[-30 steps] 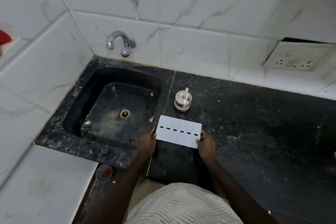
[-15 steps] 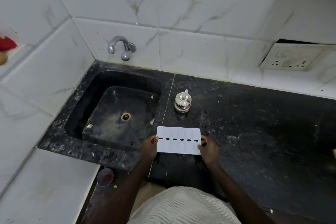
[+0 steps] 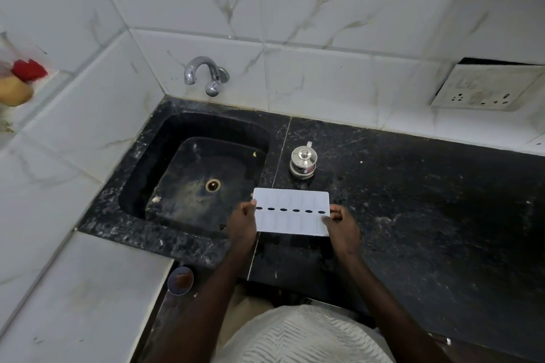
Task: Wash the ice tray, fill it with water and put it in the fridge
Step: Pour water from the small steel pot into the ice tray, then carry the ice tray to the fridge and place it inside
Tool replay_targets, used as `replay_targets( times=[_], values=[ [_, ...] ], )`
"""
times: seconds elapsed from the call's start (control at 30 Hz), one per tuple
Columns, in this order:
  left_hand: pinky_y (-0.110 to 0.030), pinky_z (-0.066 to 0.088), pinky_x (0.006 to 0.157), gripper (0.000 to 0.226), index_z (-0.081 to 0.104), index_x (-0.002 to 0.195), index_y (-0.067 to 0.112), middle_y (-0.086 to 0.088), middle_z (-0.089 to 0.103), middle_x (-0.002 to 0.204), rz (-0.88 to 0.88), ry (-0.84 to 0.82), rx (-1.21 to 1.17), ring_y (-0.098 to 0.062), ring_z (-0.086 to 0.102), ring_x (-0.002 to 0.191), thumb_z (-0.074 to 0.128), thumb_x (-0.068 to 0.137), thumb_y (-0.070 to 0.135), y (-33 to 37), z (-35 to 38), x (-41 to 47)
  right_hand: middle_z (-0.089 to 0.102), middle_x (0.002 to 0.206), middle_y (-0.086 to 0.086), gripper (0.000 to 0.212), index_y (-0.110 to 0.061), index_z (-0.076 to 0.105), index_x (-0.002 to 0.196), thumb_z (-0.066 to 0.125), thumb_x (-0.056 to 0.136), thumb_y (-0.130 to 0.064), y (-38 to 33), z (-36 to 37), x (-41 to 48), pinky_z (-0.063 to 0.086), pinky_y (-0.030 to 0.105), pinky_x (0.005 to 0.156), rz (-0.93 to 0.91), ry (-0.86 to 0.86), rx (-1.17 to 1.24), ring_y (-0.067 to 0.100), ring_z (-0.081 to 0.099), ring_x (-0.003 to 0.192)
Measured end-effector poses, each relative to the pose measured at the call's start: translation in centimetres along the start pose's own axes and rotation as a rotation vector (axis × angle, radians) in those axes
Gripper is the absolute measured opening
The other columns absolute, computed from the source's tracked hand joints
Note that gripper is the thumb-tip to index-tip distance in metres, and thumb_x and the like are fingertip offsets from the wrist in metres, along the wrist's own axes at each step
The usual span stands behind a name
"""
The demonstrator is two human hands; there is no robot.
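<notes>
The white ice tray (image 3: 292,222) is a flat rectangle with a row of dark oval holes along its middle. It is held level over the black counter (image 3: 413,215), just right of the sink (image 3: 194,174). My left hand (image 3: 242,225) grips its left short edge and my right hand (image 3: 342,227) grips its right short edge. The chrome tap (image 3: 203,74) sticks out of the tiled wall above the sink's back edge; no water runs from it.
A small steel lidded pot (image 3: 303,160) stands on the counter just behind the tray. A wall socket plate (image 3: 483,88) is at the right. A small round cup (image 3: 180,280) sits low below the counter's front edge. Red and yellow items (image 3: 20,79) lie on the left ledge.
The tray has been straightened from a slight tilt to level and sits a little nearer to me. Both hands keep their hold on its ends.
</notes>
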State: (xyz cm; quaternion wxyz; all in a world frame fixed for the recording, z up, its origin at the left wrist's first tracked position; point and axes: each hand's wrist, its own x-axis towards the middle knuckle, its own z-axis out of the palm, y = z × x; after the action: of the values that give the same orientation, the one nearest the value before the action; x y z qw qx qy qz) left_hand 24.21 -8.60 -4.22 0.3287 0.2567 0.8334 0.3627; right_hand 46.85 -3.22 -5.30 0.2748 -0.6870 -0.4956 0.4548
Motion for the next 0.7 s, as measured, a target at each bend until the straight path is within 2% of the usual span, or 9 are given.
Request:
replay_targets(
  times=[0.1,0.17,0.23,0.3,0.4,0.5,0.6,0.7],
  values=[
    [-0.039,0.049,0.083,0.037,0.062,0.101,0.007,-0.005,0.067,0.095,0.014,0.058,-0.052,-0.022,0.062,0.09,0.051,0.107,0.042,0.7,0.1,-0.2,0.068,0.094,-0.01,0.014,-0.024,0.066,0.107,0.073,0.096,-0.029,-1.0,0.1,0.1,0.044,0.023,0.067,-0.024,0.037,0.087,0.011,0.066,0.09],
    [-0.035,0.046,0.072,0.038,0.06,0.098,0.006,-0.003,0.063,0.088,0.03,0.108,-0.078,-0.018,0.058,0.084,0.052,0.106,0.043,1.2,-0.1,-0.2,0.069,0.093,-0.012,0.011,-0.026,0.067,0.102,0.07,0.098,-0.037,-1.5,0.0,0.3,0.044,0.023,0.067,-0.05,0.065,0.132,0.009,0.066,0.089],
    [-0.031,0.04,0.065,0.039,0.057,0.092,0.007,-0.001,0.059,0.082,0.052,0.155,-0.081,-0.015,0.054,0.078,0.052,0.106,0.043,1.6,-0.2,-0.3,0.07,0.092,-0.011,0.014,-0.028,0.066,0.096,0.065,0.1,-0.042,-2.1,0.0,0.6,0.046,0.026,0.07,-0.069,0.09,0.132,0.009,0.064,0.087],
    [-0.032,0.04,0.064,0.037,0.053,0.087,0.012,0.002,0.057,0.079,0.061,0.189,-0.099,-0.013,0.052,0.074,0.051,0.106,0.045,2.0,-0.2,-0.4,0.069,0.089,-0.008,0.022,-0.023,0.063,0.093,0.061,0.103,-0.043,-2.5,0.2,0.9,0.048,0.032,0.07,-0.078,0.108,0.135,0.011,0.062,0.081],
    [-0.029,0.041,0.064,0.036,0.052,0.087,0.014,0.008,0.057,0.077,0.048,0.236,-0.158,-0.006,0.052,0.071,0.051,0.106,0.045,2.4,-0.1,-0.5,0.066,0.083,-0.007,0.03,-0.018,0.059,0.088,0.056,0.105,-0.043,-3.4,0.3,1.0,0.047,0.033,0.067,-0.1,0.13,0.163,0.007,0.058,0.073],
    [-0.023,0.039,0.061,0.035,0.051,0.086,0.015,0.01,0.057,0.075,0.035,0.272,-0.215,-0.002,0.051,0.068,0.052,0.107,0.043,3.0,-0.1,-0.7,0.066,0.086,-0.013,0.024,-0.025,0.059,0.091,0.055,0.106,-0.044,-4.4,0.2,0.6,0.047,0.028,0.065,-0.12,0.154,0.172,0.0,0.059,0.074],
    [-0.021,0.039,0.061,0.034,0.051,0.085,0.017,0.01,0.059,0.077,0.02,0.284,-0.255,-0.004,0.053,0.07,0.052,0.106,0.044,3.7,-0.2,-0.9,0.068,0.093,-0.021,0.014,-0.032,0.063,0.101,0.055,0.105,-0.043,-5.2,-0.1,0.2,0.05,0.028,0.073,-0.14,0.162,0.183,-0.008,0.063,0.082],
    [-0.024,0.04,0.062,0.031,0.053,0.084,0.019,0.011,0.056,0.075,0.03,0.295,-0.272,-0.008,0.052,0.071,0.055,0.105,0.041,4.5,-0.2,-0.7,0.071,0.1,-0.023,0.017,-0.036,0.069,0.111,0.054,0.105,-0.04,-5.7,-0.5,0.1,0.057,0.032,0.081,-0.154,0.152,0.215,-0.003,0.067,0.092]
  ],
)
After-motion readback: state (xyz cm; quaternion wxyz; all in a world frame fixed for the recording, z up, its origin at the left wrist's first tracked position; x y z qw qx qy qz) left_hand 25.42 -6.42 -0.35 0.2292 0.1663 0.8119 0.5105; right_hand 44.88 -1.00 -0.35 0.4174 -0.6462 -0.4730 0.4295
